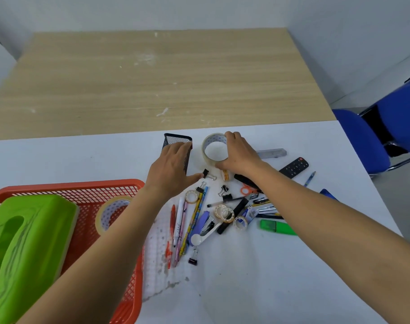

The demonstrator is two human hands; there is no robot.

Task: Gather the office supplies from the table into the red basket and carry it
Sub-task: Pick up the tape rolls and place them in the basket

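A: Nearest you, the red basket (70, 184), plastic lattice walls, with a glossy green tissue box (28, 242) and a clear tape roll (112, 212) inside it.

B: And just right of it, on the white table (269, 277), your scatter: long thin pens and pencils (187, 225), a purple stapler (204, 222), small tape rings (225, 212), a chunky green highlighter (277, 226).

A: Now your hands, past that pile. Your left hand (171, 167) lies across the black wire-mesh pen holder (176, 141), fingers up its side, thumb out beside a black binder clip (207, 174). Are you clamping the holder? I can't tell.

B: Your right hand (239, 155) is clearer. Fingers curl over the far rim of the big tape roll (213, 148), thumb at the near rim. You're holding it, the wide translucent ring standing flat on the table.

A: So both are well clear of the basket, up and to its right.

B: A black remote (294, 168) lies off to your right. Beyond, a pale wood-grain tabletop (152, 78), scuffed white, and a blue chair (374, 136).
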